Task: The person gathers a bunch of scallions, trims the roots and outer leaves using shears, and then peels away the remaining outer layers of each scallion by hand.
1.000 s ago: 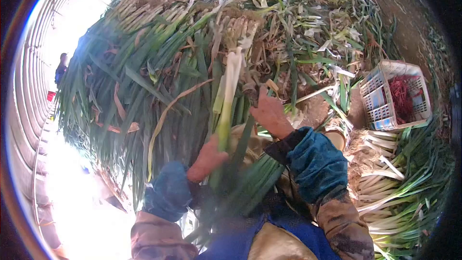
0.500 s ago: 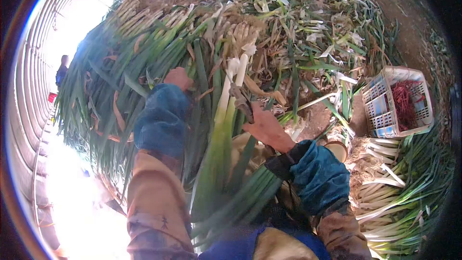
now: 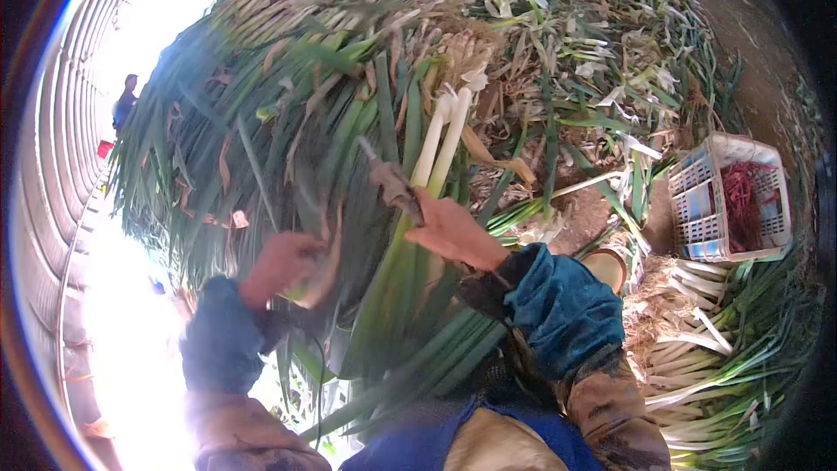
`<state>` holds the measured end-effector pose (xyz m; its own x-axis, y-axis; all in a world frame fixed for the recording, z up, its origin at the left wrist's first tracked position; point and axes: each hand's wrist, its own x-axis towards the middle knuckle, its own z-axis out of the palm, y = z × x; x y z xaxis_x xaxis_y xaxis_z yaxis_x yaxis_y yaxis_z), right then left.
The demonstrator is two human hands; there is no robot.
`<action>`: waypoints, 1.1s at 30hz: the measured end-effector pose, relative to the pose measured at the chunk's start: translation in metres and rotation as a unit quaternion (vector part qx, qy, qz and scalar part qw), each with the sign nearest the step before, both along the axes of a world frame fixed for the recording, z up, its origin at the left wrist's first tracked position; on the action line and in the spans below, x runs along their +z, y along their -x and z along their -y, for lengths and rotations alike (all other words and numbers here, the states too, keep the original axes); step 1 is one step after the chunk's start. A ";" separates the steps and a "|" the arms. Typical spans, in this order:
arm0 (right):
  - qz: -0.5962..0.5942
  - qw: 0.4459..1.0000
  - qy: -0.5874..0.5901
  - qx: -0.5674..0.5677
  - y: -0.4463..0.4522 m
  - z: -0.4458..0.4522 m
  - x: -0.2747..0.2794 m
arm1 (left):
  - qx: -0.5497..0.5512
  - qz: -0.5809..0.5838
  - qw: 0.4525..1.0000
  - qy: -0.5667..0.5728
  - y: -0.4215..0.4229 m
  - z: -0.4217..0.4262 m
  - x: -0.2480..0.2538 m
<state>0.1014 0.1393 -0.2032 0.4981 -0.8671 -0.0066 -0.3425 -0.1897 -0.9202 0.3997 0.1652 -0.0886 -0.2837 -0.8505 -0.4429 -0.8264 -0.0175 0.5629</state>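
My right hand (image 3: 458,231) is closed around the wrapped handle of a knife (image 3: 397,187), its narrow tip pointing up and left. Just beyond that hand lie two trimmed leeks (image 3: 440,144) with bare white shanks, their green leaves running down toward my lap. My left hand (image 3: 283,266) is at the near side of a big heap of untrimmed leeks (image 3: 261,113). Motion smears its fingers, and a pale, dry-looking leaf (image 3: 324,283) shows beside them; whether it is held cannot be made out.
Leaf scraps (image 3: 593,61) cover the ground ahead. A white plastic basket (image 3: 689,209) with red strings (image 3: 741,201) stands at the right. Below it, cleaned leeks (image 3: 697,366) lie in a row. Far left, a person (image 3: 125,105) is near the tunnel wall.
My left hand has come back from the leek heap, down and to the left. My right hand with the knife has shifted a little left, the tip now clear of the leek shanks.
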 end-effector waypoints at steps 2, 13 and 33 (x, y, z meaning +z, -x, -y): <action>-0.040 0.995 0.003 -0.091 -0.003 0.010 -0.007 | -0.089 0.138 0.981 0.099 0.033 -0.022 0.026; -0.008 0.991 -0.045 -0.130 0.027 0.010 -0.016 | 0.024 0.408 0.882 0.234 0.081 0.206 -0.081; -0.112 0.985 -0.040 -0.128 0.033 -0.017 -0.010 | -0.196 0.304 0.922 0.135 0.120 -0.031 -0.016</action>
